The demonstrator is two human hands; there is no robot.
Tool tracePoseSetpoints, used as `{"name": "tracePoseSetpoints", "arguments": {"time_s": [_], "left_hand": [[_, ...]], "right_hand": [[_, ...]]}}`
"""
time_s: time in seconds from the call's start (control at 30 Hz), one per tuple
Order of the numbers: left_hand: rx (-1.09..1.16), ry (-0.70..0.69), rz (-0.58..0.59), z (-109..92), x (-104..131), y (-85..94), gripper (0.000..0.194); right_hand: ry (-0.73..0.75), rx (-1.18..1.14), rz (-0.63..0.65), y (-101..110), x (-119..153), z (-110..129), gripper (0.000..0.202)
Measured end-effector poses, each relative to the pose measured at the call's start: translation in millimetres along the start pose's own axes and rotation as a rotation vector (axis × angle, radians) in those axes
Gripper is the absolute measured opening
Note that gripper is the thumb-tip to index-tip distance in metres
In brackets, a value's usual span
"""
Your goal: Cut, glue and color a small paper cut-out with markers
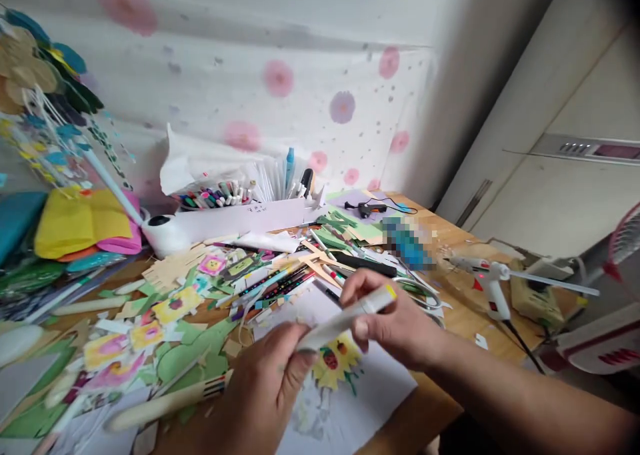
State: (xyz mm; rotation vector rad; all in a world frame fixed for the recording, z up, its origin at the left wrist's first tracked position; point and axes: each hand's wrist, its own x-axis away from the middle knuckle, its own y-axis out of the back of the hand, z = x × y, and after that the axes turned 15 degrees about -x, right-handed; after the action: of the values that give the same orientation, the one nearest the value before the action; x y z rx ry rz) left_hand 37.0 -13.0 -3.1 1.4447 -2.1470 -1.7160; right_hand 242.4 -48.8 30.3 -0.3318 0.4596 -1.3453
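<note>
A white marker (330, 326) with a yellow end is held aslant between my two hands. My left hand (273, 378) grips its lower left end between thumb and fingers. At the yellow end, the fingers and thumb of my right hand (393, 322) are closed around it. Below the marker, a yellow paper cutout (334, 365) with red and orange drawings lies on a white sheet (383, 392). Green marks and grey smudges show on that sheet. My hands and the marker partly cover the cutout.
Paper scraps and coloured cutouts (173, 306) cover the table's left. Several pencils (285, 285) lie behind my hands, before a white box of markers (245, 216). A white glue gun (493, 288) stands at right; a black glue gun (370, 208) lies at the back. A fan (625, 255) is far right.
</note>
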Motion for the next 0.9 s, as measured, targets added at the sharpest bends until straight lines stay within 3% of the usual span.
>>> {"name": "tracePoseSetpoints", "arguments": {"time_s": [0.07,0.13,0.23,0.33,0.4,0.5,0.57,0.63,0.73,0.77,0.8,0.9], "left_hand": [[0.074,-0.014,0.067,-7,6,-2.8,0.022],[0.176,0.004,0.137,-12,7,-2.6,0.027],[0.172,0.126,0.239,-18,-2,5.7,0.036],[0.206,0.128,0.249,-24,-8,16.8,0.039],[0.252,0.117,0.202,-27,-1,17.8,0.041],[0.195,0.055,0.056,-31,27,1.8,0.044],[0.080,-0.086,-0.024,-32,44,-16.1,0.039],[0.045,-0.247,-0.091,-33,51,-30.6,0.040],[-0.143,-0.426,-0.161,-33,44,-34.1,0.047],[-0.235,-0.437,-0.117,-33,40,-30.9,0.043],[-0.313,-0.446,0.006,-33,36,-26.9,0.034],[-0.402,-0.397,0.124,-31,33,-17.4,0.020]], "right_hand": [[-0.205,-0.068,0.086,-2,-1,-10,0.051],[-0.305,-0.079,0.075,-3,0,-14,0.043],[-0.216,-0.073,-0.031,-2,2,-10,0.027],[-0.184,-0.066,-0.038,-4,3,2,0.019],[-0.135,-0.056,-0.052,-5,5,16,0.017],[0.129,-0.013,-0.162,2,6,42,0.025],[0.296,0.054,-0.262,10,4,51,0.036],[0.234,0.060,-0.238,16,1,42,0.020],[-0.062,0.203,-0.086,20,-6,3,0.021],[-0.084,0.298,-0.084,21,-8,-10,0.019],[-0.084,0.390,-0.100,22,-11,-22,0.017],[-0.026,0.524,-0.145,27,-17,-37,0.018]]}}
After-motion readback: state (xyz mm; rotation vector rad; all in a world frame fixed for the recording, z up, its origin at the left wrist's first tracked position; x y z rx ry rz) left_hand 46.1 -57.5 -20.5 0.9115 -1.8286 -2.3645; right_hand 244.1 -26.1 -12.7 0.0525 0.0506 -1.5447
